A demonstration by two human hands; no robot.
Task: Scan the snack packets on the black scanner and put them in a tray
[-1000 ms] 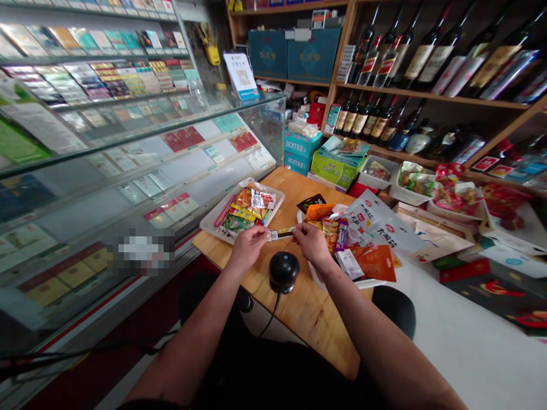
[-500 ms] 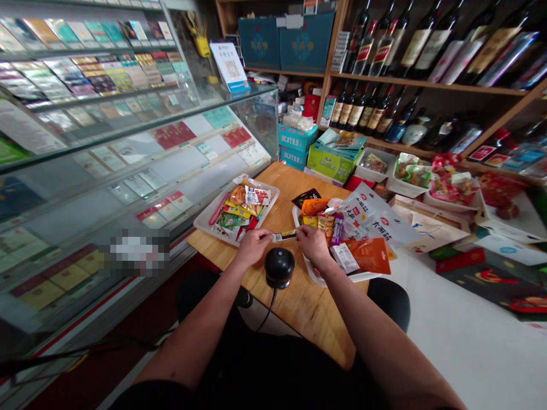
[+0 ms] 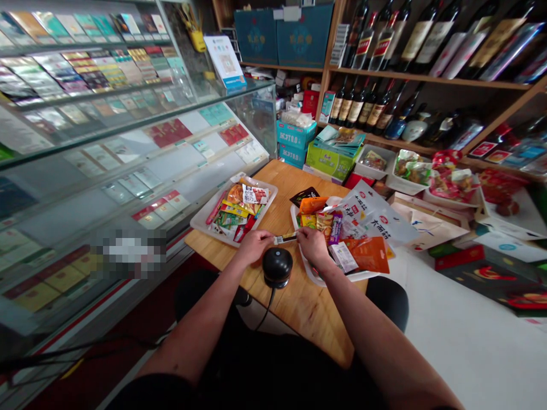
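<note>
Between my two hands a small narrow snack packet (image 3: 285, 238) is stretched sideways, a pale printed patch at its left end. My left hand (image 3: 255, 246) pinches the left end and my right hand (image 3: 312, 245) pinches the right end. Just below the packet a round black scanner-like device (image 3: 277, 265) stands on the wooden table (image 3: 282, 182), its cable running down toward me. A white tray (image 3: 200, 219) of mixed snack packets lies beyond my left hand. Another white tray (image 3: 315, 278), heaped with snack bags, sits beside and partly under my right hand and forearm.
A glass display counter (image 3: 171, 136) with flat packs runs along the left. Wooden shelves (image 3: 427, 82) of bottles stand at the back right. Teal boxes (image 3: 294, 134), a green box (image 3: 329, 159) and white bins of snacks (image 3: 410, 171) line the table's far side.
The whole view has shifted slightly. Both hands keep their pinch on the packet's ends above the black device; nothing else has visibly moved.
</note>
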